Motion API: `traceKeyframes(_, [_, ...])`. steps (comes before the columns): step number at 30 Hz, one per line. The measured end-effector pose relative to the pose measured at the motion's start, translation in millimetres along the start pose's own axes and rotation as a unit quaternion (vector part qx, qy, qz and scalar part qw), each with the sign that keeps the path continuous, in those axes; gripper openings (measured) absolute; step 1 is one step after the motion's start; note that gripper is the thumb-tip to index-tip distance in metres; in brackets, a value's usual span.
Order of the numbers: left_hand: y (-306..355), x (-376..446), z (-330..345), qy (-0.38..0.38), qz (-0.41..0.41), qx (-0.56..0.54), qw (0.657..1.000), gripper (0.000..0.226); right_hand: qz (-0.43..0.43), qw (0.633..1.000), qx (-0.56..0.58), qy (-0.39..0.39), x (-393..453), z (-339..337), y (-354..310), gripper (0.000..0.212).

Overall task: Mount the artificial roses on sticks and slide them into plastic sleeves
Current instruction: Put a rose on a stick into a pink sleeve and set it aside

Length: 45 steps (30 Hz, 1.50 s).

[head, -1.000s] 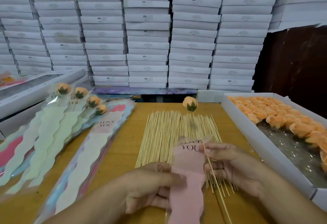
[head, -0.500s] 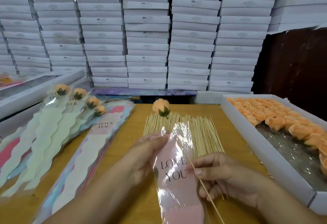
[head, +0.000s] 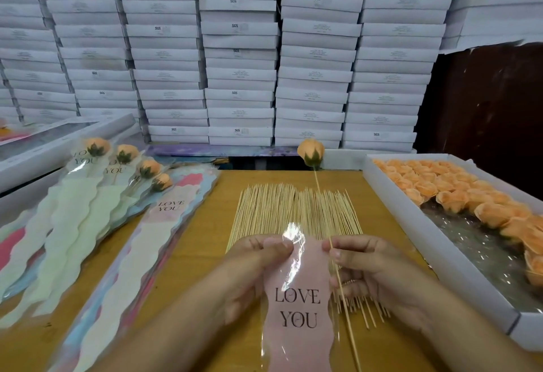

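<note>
Film of the pink sleeve (head: 296,307) is feeling slippery: my left hand (head: 249,271) is pinching its mouth, my right hand (head: 370,274) is gripping the brittle stick (head: 338,269) under the rose (head: 311,152).

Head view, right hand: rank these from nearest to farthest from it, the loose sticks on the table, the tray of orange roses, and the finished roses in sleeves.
From the right hand:
1. Loose sticks, directly under and ahead of it.
2. Tray of orange roses, off to its right.
3. Finished roses in sleeves, far left across the table.
</note>
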<state>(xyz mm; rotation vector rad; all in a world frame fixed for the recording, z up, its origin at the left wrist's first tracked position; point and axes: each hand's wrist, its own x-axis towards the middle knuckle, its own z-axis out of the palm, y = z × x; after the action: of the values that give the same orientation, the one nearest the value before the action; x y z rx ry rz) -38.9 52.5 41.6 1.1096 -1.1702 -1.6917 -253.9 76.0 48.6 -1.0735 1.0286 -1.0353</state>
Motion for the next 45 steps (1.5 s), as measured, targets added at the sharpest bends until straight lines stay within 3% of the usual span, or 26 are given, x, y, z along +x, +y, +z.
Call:
traceKeyframes(3, [-1,0,-1,0.016,0.003,0.004,1.0,0.012,0.006,1.0,-0.012,-0.012,0,1,1,0.025])
traceKeyframes(7, [-6,2,-2,0.016,0.018,-0.03,0.999,0.007,0.004,1.0,-0.013,-0.005,2,0,3,0.025])
traceKeyframes(17, [-6,-2,0,0.03,0.016,-0.052,0.998,0.039,-0.006,1.0,-0.008,0.004,4,-5,2,0.023])
traceKeyframes(20, [-5,-3,0,0.036,0.014,-0.045,0.998,0.052,-0.023,0.999,-0.001,0.037,8,-8,-8,0.036])
traceKeyframes(22, [-4,-4,1,0.035,0.005,-0.046,0.998,0.05,-0.04,0.997,-0.008,0.063,13,-7,-21,0.037])
traceKeyframes(27, [-7,-4,1,0.021,-0.009,-0.046,0.999,0.045,-0.112,0.986,-0.016,0.122,33,-2,-68,0.012])
traceKeyframes(33, [-9,-7,1,0.012,-0.021,-0.044,0.999,0.047,-0.166,0.97,-0.024,0.176,56,-1,-108,0.013])
traceKeyframes(45, [-7,-5,-1,0.023,-0.001,-0.045,0.999,0.026,-0.135,0.977,-0.049,0.156,64,6,-82,0.009])
